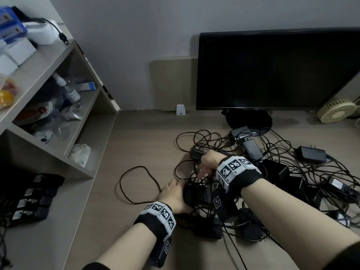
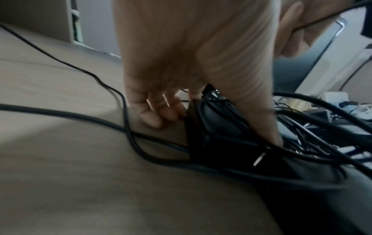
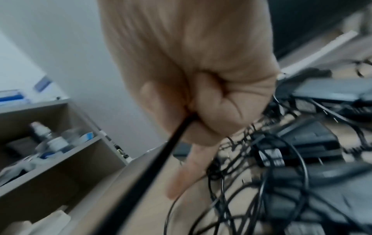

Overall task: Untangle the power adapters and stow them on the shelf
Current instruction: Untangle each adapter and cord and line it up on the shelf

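Both forearms are seen nearest the head camera, reaching forward over the desk [image 1: 136,145], each wrist wrapped in a black band with checkered markers. Beyond the right hand [image 1: 207,162] a dark monitor [image 1: 272,71] is stood on its round foot, and to the far side of the left hand [image 1: 173,195] a set of shelves [image 1: 81,106] is found, its compartments filled with bottles, boxes and bags. Between and to the right of the hands the pile of power adapters [image 1: 272,172] is spread on the desk — black bricks buried in looping black cords, none of them on the shelves.

A black adapter [image 2: 213,127] at the near edge of the pile is gripped by the left hand, fingers [image 2: 153,114] curled against its far side and the thumb laid along its top; a metal plug prong is seen just below the thumb tip. A thin black cord [image 3: 153,160] is clenched in the right hand, fingers folded into the palm around it — one finger is left pointing down toward the tangle. A loose loop of cord [image 1: 136,184] is laid on the desk just beyond the left hand.
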Action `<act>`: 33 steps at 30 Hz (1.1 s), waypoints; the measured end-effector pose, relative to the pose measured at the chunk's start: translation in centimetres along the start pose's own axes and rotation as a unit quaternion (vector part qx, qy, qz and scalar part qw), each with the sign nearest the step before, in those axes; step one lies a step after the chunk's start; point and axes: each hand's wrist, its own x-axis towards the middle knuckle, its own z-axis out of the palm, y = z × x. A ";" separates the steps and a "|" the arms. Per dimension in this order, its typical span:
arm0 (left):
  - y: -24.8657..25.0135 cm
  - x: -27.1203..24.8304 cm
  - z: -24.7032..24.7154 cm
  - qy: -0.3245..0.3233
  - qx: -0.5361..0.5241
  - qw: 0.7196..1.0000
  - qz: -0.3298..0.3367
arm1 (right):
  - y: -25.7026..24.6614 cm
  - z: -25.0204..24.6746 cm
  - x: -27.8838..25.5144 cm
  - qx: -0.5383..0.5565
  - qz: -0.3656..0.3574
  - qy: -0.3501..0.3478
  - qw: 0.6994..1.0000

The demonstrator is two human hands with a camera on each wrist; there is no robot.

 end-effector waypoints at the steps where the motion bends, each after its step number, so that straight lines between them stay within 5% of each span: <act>1: 0.2 0.0 0.1 0.002 0.004 1.000 0.001 | -0.2 -0.1 -0.1 -0.004 -0.009 -0.017 1.000; 7: -0.4 -1.1 -0.7 -0.005 0.032 0.999 -0.011 | -1.7 -0.4 -0.7 0.061 -0.149 0.044 0.986; 12: -2.1 -2.3 -0.8 0.093 0.035 0.994 -0.043 | -2.9 0.9 -3.0 -0.014 -0.253 0.130 0.959; 17: -3.8 -2.9 -1.5 0.093 -0.124 0.984 -0.094 | -3.5 2.8 -2.8 -0.063 -0.295 0.197 0.933; 22: -5.1 -2.8 -2.1 0.051 -0.325 0.942 -0.069 | -3.1 3.8 -1.5 -0.021 -0.258 0.206 0.944; 31: -6.2 -3.2 -5.9 0.221 -0.431 0.872 -0.067 | -2.4 3.6 -0.6 0.188 -0.155 0.135 0.960; 33: -5.7 -3.6 -7.7 0.252 -0.491 0.832 -0.052 | -2.4 4.0 -0.8 0.269 -0.117 0.095 0.951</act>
